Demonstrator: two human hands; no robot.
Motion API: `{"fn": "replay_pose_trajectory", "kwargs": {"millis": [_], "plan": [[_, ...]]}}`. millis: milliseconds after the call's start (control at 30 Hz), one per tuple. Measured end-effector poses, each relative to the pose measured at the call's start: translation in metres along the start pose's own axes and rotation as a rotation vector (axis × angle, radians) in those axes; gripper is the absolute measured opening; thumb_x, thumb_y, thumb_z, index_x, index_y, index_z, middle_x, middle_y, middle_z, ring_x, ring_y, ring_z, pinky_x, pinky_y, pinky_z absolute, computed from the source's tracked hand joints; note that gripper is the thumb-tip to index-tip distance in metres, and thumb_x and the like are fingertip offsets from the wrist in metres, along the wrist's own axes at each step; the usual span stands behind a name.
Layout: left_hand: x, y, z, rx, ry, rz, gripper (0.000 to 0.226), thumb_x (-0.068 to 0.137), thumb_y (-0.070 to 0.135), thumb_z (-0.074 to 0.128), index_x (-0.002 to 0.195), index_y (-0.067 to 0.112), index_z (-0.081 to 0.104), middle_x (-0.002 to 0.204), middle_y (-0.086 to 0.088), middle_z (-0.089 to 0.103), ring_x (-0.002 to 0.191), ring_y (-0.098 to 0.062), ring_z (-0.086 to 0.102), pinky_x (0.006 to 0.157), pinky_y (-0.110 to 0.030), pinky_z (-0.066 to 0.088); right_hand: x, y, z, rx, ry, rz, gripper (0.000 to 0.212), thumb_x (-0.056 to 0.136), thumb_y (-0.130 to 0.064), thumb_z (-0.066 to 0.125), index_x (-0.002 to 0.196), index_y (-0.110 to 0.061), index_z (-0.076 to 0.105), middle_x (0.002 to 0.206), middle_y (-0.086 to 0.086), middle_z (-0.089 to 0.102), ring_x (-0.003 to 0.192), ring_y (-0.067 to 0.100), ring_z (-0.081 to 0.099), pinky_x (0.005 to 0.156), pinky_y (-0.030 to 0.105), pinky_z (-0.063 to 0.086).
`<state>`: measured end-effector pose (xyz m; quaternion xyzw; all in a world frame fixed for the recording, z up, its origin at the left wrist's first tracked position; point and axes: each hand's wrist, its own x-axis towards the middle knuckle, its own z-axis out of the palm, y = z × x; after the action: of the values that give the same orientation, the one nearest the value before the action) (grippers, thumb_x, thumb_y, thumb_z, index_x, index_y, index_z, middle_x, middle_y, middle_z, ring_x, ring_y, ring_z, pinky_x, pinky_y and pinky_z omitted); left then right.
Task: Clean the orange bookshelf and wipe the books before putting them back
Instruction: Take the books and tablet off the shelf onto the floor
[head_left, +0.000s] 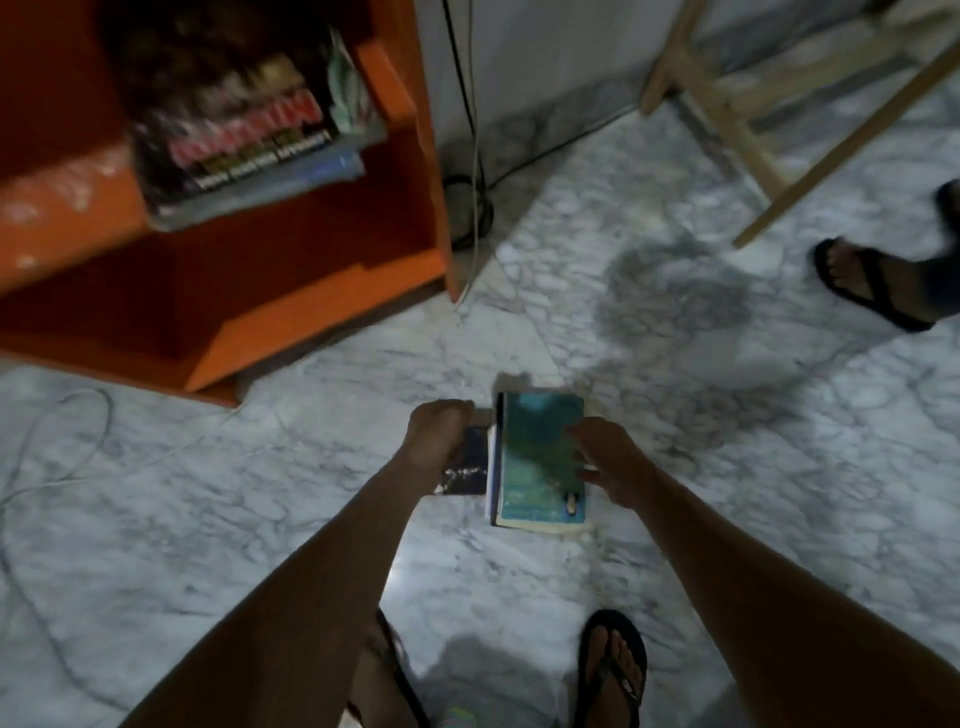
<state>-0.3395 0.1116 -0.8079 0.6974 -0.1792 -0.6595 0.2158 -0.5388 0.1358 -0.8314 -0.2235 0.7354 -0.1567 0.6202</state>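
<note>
The orange bookshelf (311, 291) stands at the upper left with a stack of books (244, 140) lying on one shelf. Over the marble floor I hold two books side by side. My left hand (441, 436) grips a dark blue book (467, 467) by its left edge. My right hand (605, 462) holds the right edge of a teal-covered book (535, 457), which seems to rest on other pale books beneath. The two books touch along their inner edges. The view is blurred.
Black and white cables (472, 208) hang beside the shelf, and a white cable (52, 467) loops across the floor at left. A wooden frame (753, 130) leans at the upper right. Another person's sandalled foot (872, 291) stands at right. My own feet (610, 670) are below.
</note>
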Motion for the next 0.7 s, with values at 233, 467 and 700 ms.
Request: {"fn": "replay_pose_trajectory", "kwargs": {"millis": [233,467,700], "plan": [[-0.062,0.131,-0.091,0.001,0.415,0.317,0.021,0.092,0.009,0.047,0.074,0.014,0.056,0.071,-0.009,0.046,0.066,-0.028,0.041,0.069,-0.04,0.036,-0.07,-0.158,0.036,0.05,0.029,-0.179,0.018,0.097,-0.03,0.059,0.092,-0.013,0.063,0.097,0.008,0.058,0.101,0.032,0.06,0.086,0.044,0.051],[-0.078,0.198,-0.172,-0.061,0.792,0.335,0.027,0.095,0.02,0.052,0.115,0.002,0.056,0.107,-0.011,0.057,0.094,-0.027,0.052,0.079,-0.032,0.038,-0.102,-0.27,0.099,0.031,0.057,-0.38,0.017,0.1,-0.022,0.05,0.098,-0.01,0.061,0.101,0.016,0.063,0.09,0.026,0.059,0.094,0.052,0.05],[-0.044,0.207,-0.21,-0.163,0.439,0.2,0.046,0.098,0.039,0.051,0.131,0.008,0.04,0.099,-0.002,0.053,0.109,-0.032,0.056,0.092,-0.048,0.049,-0.077,-0.313,0.158,0.137,0.026,-0.484,0.032,0.091,-0.034,0.063,0.113,-0.011,0.059,0.109,0.018,0.069,0.096,0.038,0.07,0.077,0.056,0.059]]}}
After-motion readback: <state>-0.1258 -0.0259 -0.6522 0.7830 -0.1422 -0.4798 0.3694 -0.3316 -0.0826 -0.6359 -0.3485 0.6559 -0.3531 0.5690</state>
